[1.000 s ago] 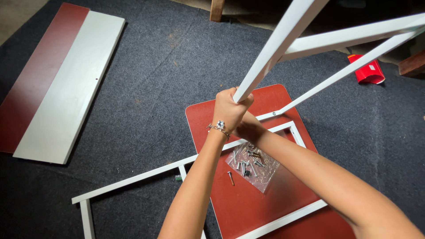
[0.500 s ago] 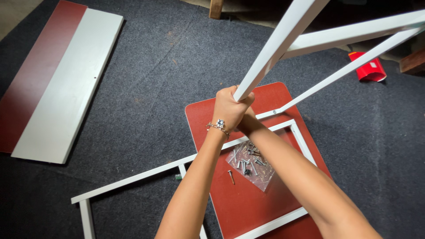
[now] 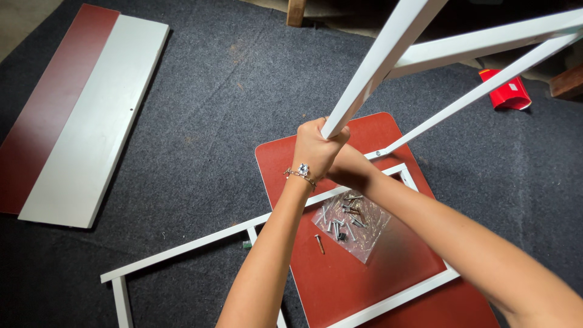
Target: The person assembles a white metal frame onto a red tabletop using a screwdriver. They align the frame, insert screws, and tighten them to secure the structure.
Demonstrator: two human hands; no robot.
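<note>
**Both hands clasped at the lower end of a white metal frame bar**

The left hand (image 3: 316, 147) is wrapped in a tight grip around the lower end of a white square-section metal bar (image 3: 388, 58), which slants up and away toward the top right and joins other white bars of the same raised frame. A silver chain bracelet (image 3: 301, 172) sits on the left wrist. The right hand (image 3: 347, 169) lies just behind and under the left one, mostly hidden by it; whether its grip is closed on the bar cannot be told from this view.

Under the hands lies a dark red rectangular board with rounded corners (image 3: 340, 285), flat on the dark grey carpet floor (image 3: 231, 91). A second white metal frame (image 3: 188, 246) lies flat across the board and the carpet. On the red board, inside that frame, sits a clear plastic bag of silver screws and bolts (image 3: 352, 222), with one loose screw (image 3: 319, 243) just beside it to the left.

Well apart at the upper left lies a long flat panel, half dark red and half white (image 3: 79, 115). At the upper right, a red plastic item (image 3: 505, 91) lies on the carpet, crossed by a thin white frame bar.
</note>
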